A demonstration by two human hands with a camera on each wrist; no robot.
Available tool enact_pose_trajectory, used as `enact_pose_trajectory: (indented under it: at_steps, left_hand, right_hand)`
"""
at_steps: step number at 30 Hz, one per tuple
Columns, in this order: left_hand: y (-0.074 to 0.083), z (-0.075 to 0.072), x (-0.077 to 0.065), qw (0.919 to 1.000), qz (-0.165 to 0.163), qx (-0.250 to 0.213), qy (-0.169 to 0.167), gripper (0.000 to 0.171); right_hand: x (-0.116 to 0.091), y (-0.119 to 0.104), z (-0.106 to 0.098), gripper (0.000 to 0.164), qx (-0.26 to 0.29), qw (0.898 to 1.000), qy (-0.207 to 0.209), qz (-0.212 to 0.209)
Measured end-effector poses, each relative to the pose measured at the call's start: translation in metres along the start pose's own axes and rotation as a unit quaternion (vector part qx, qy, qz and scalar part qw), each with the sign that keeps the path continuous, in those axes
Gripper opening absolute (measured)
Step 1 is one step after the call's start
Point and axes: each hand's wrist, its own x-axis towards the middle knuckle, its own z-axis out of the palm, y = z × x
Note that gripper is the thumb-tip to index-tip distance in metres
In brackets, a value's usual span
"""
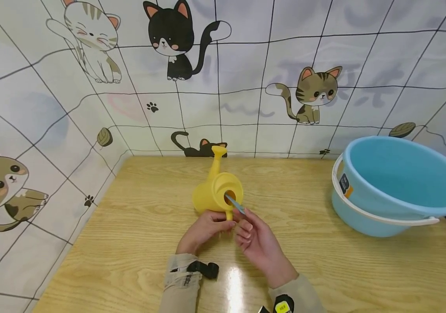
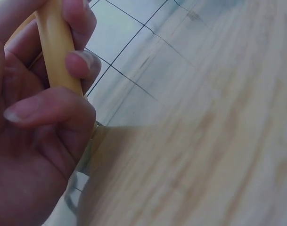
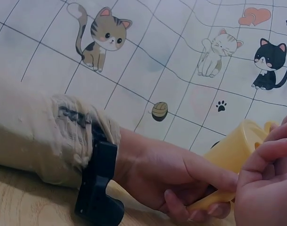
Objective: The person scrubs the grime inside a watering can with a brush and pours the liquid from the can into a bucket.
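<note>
A yellow watering can [image 1: 204, 196] is at the middle of the table, its spout toward the wall and its round opening facing me. My left hand [image 1: 204, 229] grips the can's handle; in the left wrist view the fingers curl round that yellow handle [image 2: 58, 52]. With thumb and fingertips my right hand [image 1: 260, 245] pinches a slim blue-grey stick-like thing [image 1: 236, 204], whose far end is inside the can's opening. The right wrist view shows the can [image 3: 228, 153] behind both hands, with the stick-like thing hidden there.
On the right stands a large light blue bucket [image 1: 367, 217] with a white handle [image 1: 383, 220]. The wooden table [image 1: 141, 243] meets a wall covering [image 1: 242, 78] printed with cats and grid lines at the back and left.
</note>
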Motion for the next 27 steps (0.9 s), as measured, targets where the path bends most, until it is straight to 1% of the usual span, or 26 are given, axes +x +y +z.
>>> enact_pose_trajectory:
  at_steps: [5, 9, 13, 15, 16, 17, 18, 19, 20, 21, 22, 24, 25, 26, 27]
  left_hand:
    - [-0.017, 0.0, 0.007, 1.0, 0.006, 0.0, 0.005, 0.023]
    - [-0.021, 0.003, 0.008, 0.9997, 0.022, 0.002, 0.005, 0.026]
    - [-0.022, 0.005, 0.008, 0.9996, 0.023, 0.014, 0.011, 0.027]
    - [-0.022, 0.005, 0.008, 0.9995, 0.018, 0.019, 0.016, 0.027]
    - [-0.022, 0.004, 0.007, 0.9995, 0.014, 0.021, 0.019, 0.027]
    - [-0.023, 0.004, 0.007, 0.9995, 0.013, 0.018, 0.02, 0.027]
    - [-0.023, 0.004, 0.007, 0.9995, 0.013, 0.017, 0.023, 0.027]
    - [-0.023, 0.003, 0.006, 0.9996, 0.013, 0.012, 0.023, 0.028]
    - [-0.019, 0.003, 0.005, 0.9997, 0.011, 0.006, 0.021, 0.028]
    - [-0.016, 0.003, 0.004, 0.9998, 0.008, -0.004, 0.02, 0.028]
    - [-0.015, 0.002, 0.004, 0.9997, 0.006, -0.013, 0.019, 0.027]
    - [-0.014, 0.001, 0.003, 0.9996, 0.009, -0.019, 0.02, 0.028]
    - [-0.014, 0.001, 0.003, 0.9996, 0.008, -0.019, 0.02, 0.028]
    - [-0.013, 0.0, 0.004, 0.9996, 0.008, -0.016, 0.021, 0.028]
    - [-0.017, 0.0, 0.005, 0.9996, 0.012, -0.012, 0.023, 0.028]
  right_hand:
    - [0.0, -0.004, -0.003, 0.03, -0.025, 1.0, 0.003, -0.014]
    - [0.0, -0.007, -0.006, 0.031, -0.068, 0.997, 0.021, -0.031]
    - [0.0, -0.009, -0.008, 0.032, -0.118, 0.991, 0.041, -0.046]
    - [-0.001, -0.008, -0.007, 0.032, -0.159, 0.983, 0.065, -0.063]
    - [-0.001, -0.008, -0.006, 0.033, -0.195, 0.974, 0.082, -0.074]
    - [-0.001, -0.009, -0.004, 0.034, -0.239, 0.962, 0.098, -0.087]
    - [-0.002, -0.009, -0.002, 0.036, -0.29, 0.945, 0.114, -0.1]
    - [-0.003, -0.009, 0.0, 0.038, -0.342, 0.924, 0.129, -0.111]
    - [-0.003, -0.01, 0.002, 0.04, -0.393, 0.9, 0.144, -0.119]
    - [-0.004, -0.01, 0.004, 0.042, -0.439, 0.877, 0.151, -0.126]
    - [-0.005, -0.011, 0.006, 0.042, -0.477, 0.855, 0.156, -0.13]
    - [-0.008, -0.012, 0.011, 0.039, -0.529, 0.822, 0.156, -0.141]
    - [-0.009, -0.013, 0.015, 0.037, -0.547, 0.808, 0.16, -0.146]
    - [-0.01, -0.014, 0.019, 0.035, -0.562, 0.797, 0.165, -0.15]
    - [-0.011, -0.015, 0.023, 0.032, -0.573, 0.787, 0.171, -0.155]
